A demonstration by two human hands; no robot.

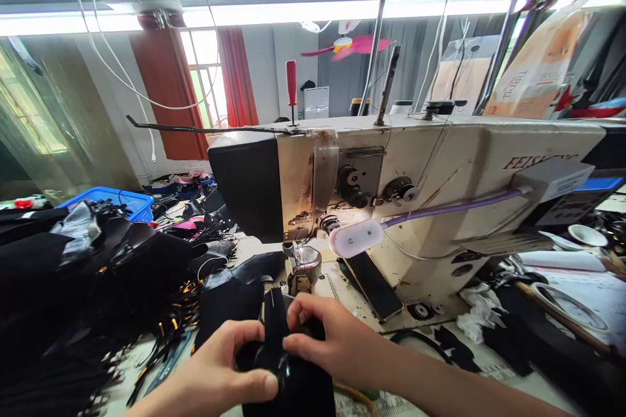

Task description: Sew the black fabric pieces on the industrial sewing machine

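Glossy black piece pinched by both hands.

We see only our two bare hands and forearms. Our left hand and right hand wear no gloves, rings or watch, and no sleeve reaches either wrist. Our fingernails are short and unpainted. Our right forearm is bare to the frame's lower edge.

Both bare forearms come in from the near edge and meet at the middle. The left hand curls with its thumb pressed flat across the front. The right hand arches over, fingertips pinched downward, grip closed.
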